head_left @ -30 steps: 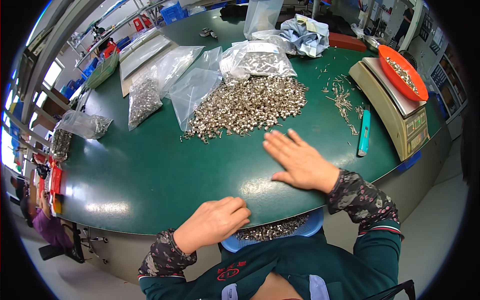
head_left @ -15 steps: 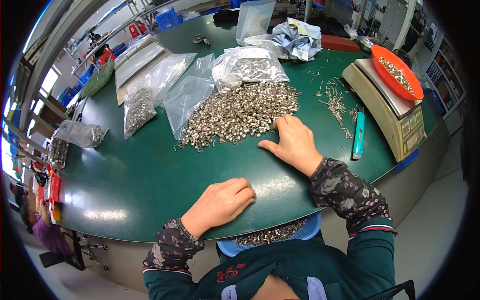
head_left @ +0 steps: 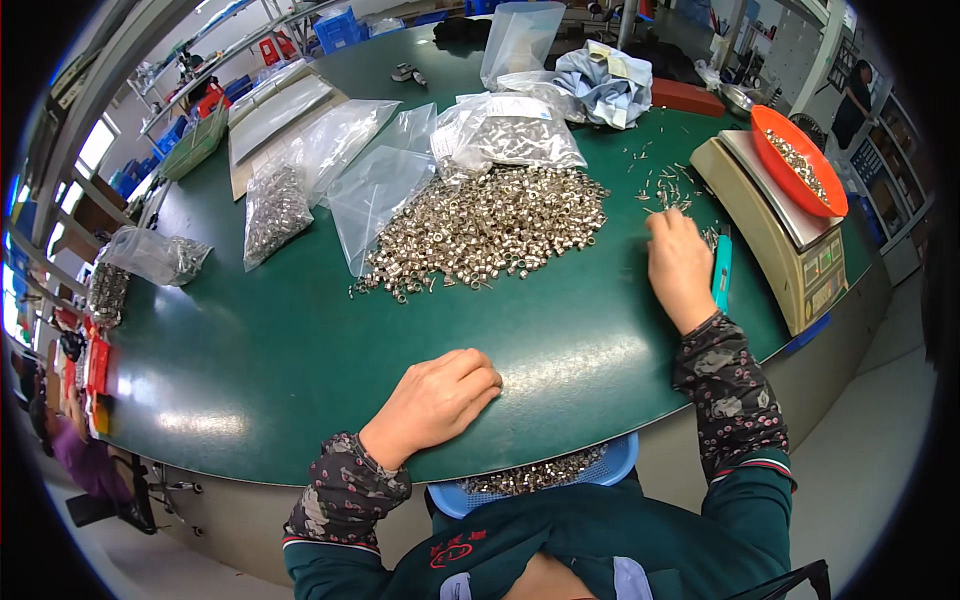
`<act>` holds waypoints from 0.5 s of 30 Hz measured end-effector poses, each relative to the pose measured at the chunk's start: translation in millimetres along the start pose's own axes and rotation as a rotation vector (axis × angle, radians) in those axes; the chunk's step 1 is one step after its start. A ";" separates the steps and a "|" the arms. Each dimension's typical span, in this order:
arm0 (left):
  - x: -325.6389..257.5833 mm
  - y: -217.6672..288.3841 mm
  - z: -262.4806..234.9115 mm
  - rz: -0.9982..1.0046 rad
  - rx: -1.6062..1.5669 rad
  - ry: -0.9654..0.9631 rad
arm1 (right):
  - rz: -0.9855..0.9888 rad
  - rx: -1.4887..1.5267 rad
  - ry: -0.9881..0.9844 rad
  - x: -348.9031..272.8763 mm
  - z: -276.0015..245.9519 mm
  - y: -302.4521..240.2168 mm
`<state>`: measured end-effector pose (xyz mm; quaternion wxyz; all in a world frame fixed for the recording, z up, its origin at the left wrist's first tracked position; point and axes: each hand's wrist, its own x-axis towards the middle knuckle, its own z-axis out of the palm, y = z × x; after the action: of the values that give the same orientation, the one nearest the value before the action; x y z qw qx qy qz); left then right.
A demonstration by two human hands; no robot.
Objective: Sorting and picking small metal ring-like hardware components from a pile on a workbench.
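A heap of small shiny metal rings [head_left: 490, 225] lies in the middle of the green table. My left hand [head_left: 432, 402] rests near the front edge with its fingers curled together; whatever is inside is hidden. My right hand [head_left: 682, 268] is to the right of the heap, fingers drawn together at the near end of a scatter of thin metal pins [head_left: 668, 190]. What its fingertips hold, if anything, cannot be made out. A teal utility knife [head_left: 721, 275] lies just right of that hand. Below the table edge a blue basket [head_left: 622, 462] holds more small metal parts.
On the right a scale [head_left: 770, 215] carries an orange bowl [head_left: 775, 160] of metal parts. Plastic bags of parts [head_left: 277, 210] lie at the left, and a filled bag [head_left: 520, 135] sits behind the heap. A crumpled cloth [head_left: 605, 85] lies farther back. Another person [head_left: 92, 460] sits far left.
My right hand has moved right, from the edge of the ring heap to the scattered pins, and its fingers have drawn in. My left hand stays about where it was.
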<state>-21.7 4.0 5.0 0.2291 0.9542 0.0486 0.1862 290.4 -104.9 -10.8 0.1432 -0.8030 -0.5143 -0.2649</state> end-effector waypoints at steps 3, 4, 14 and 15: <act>12.2 -7.7 -1.3 -0.031 0.020 0.141 | -0.050 0.272 0.067 7.0 -10.1 -12.3; 18.9 -11.5 -0.2 -0.032 0.017 0.141 | -0.086 0.399 0.040 7.3 -8.7 -23.2; 79.8 -31.4 39.3 -0.222 0.187 0.219 | -0.312 0.445 -0.296 -14.6 2.6 -87.4; 79.7 -32.1 41.1 -0.235 0.163 0.186 | -0.308 0.448 -0.299 -17.3 0.1 -86.3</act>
<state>67.3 29.5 -17.0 0.1654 0.9361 0.1959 0.2409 206.9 -80.7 -24.5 0.1974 -0.6943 -0.6907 -0.0425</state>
